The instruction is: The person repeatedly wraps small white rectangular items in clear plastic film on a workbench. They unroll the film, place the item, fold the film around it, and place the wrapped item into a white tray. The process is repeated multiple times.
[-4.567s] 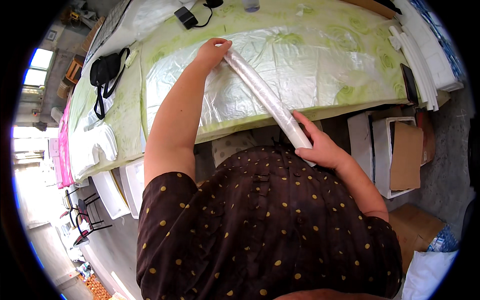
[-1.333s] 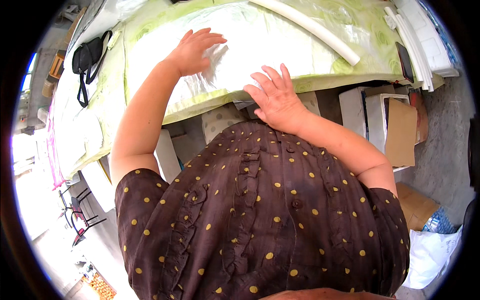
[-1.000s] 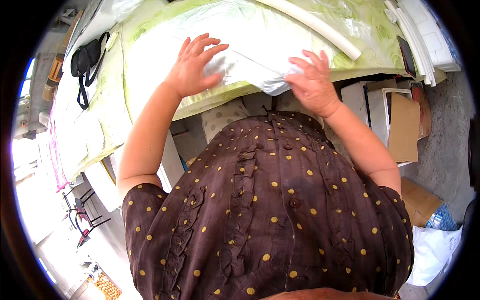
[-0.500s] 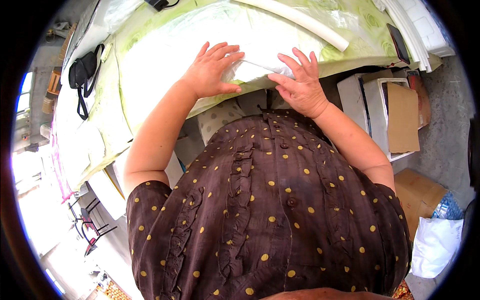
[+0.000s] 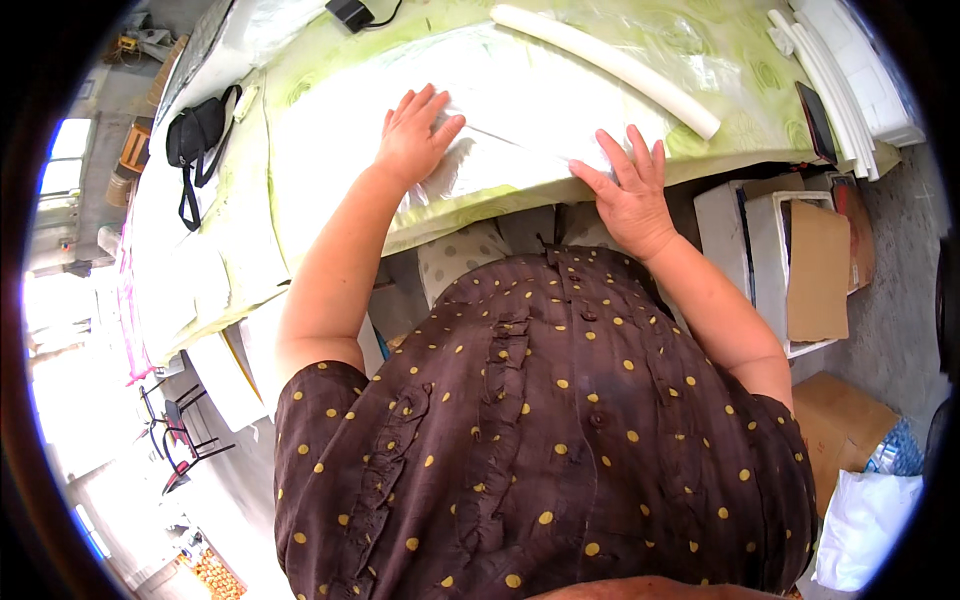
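Note:
A thin, shiny white sheet, perhaps plastic film, lies over the near part of the table and is washed out by glare. My left hand rests on it with the fingers stretched out. Between the hands a straight edge or fold runs across the sheet. At the table's front edge, my right hand has its fingers spread, their tips touching or just over the sheet near the right end of that fold. Neither hand grips anything. Beyond the right hand lies a long white tube or roll.
A green patterned cover drapes the table. A black bag lies at left, a black adapter at the back. At right are a dark phone and white strips. Below stand boxes and a white bag.
My left hand has slid left and slightly away across the sheet, widening the gap between my hands. My right hand's fingers stay spread near the edge. The whole view has shifted a little.

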A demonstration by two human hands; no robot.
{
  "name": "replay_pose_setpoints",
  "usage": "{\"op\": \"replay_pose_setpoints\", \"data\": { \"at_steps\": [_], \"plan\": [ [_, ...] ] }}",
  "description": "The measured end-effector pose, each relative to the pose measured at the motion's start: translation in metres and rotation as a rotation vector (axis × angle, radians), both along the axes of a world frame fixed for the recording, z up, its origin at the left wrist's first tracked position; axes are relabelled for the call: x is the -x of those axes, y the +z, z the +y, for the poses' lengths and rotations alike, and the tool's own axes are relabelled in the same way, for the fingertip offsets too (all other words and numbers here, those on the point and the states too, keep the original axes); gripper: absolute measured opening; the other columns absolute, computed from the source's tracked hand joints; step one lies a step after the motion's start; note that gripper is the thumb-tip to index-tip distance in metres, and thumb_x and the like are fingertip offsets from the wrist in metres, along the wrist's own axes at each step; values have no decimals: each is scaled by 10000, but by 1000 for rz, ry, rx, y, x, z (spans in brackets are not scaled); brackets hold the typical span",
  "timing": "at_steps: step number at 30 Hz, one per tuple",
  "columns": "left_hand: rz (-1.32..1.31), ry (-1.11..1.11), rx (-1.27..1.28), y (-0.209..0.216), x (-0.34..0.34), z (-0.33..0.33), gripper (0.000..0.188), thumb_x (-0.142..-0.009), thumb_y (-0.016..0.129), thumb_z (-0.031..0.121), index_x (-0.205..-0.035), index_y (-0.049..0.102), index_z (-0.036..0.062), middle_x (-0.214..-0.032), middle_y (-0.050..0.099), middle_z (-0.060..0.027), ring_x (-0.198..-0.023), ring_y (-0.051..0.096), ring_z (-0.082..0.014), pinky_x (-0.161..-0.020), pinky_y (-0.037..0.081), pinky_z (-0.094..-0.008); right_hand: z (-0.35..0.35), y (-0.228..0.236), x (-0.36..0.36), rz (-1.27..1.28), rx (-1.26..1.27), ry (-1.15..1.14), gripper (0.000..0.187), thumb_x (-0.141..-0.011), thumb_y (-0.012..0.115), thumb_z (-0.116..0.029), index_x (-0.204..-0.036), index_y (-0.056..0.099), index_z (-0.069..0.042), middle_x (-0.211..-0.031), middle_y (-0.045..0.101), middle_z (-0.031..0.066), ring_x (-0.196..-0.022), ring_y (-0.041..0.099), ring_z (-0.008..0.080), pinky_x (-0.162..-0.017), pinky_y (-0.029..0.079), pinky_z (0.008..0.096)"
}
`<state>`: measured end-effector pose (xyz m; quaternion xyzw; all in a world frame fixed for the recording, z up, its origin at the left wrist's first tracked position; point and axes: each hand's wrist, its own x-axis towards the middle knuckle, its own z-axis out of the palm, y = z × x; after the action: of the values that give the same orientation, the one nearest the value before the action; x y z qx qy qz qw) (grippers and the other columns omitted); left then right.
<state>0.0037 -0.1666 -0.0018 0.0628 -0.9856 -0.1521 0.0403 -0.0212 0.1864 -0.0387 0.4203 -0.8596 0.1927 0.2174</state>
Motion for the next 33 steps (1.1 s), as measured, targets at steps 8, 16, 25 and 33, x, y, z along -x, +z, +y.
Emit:
{"op": "replay_pose_setpoints", "data": {
  "at_steps": [8, 16, 25, 33],
  "plan": [
    [220, -233, 72, 23, -31, -22, 570, -896, 677, 307, -1436, 550, 175, -1568, 421, -70, -1491, 302, -325, -1233, 217, -525, 2, 6, -3, 1, 99, 36, 588, -771, 759, -87, -1277, 654, -367, -1552, 402, 4, -1453, 308, 367, -1145, 246, 678],
    [152, -491, 78, 30, -45, 30, 728, -787, 797, 403, -1441, 543, 210, -1566, 418, -52, -1491, 310, -330, -1232, 225, -550, -2, 2, 4, 51, 134, 143, 429, -731, 787, -118, -1109, 680, -291, -1507, 460, -15, -1429, 359, 351, -1166, 211, 656],
    [-1, -529, 132, 24, -27, 42, 782, -829, 731, 535, -1496, 477, 217, -1592, 388, -68, -1508, 278, -354, -1243, 174, -550, 8, -10, 4, 37, 51, 29, 618, -799, 725, -95, -1323, 606, -402, -1546, 399, -30, -1462, 288, 327, -1164, 218, 662],
    [56, -497, 110, 16, -34, 47, 756, -821, 733, 510, -1477, 486, 225, -1576, 407, -60, -1505, 287, -339, -1245, 175, -549, -1, -19, 11, 121, 37, -41, 645, -806, 745, -147, -1344, 592, -468, -1539, 399, -50, -1461, 285, 316, -1147, 224, 645]
  ]
}}
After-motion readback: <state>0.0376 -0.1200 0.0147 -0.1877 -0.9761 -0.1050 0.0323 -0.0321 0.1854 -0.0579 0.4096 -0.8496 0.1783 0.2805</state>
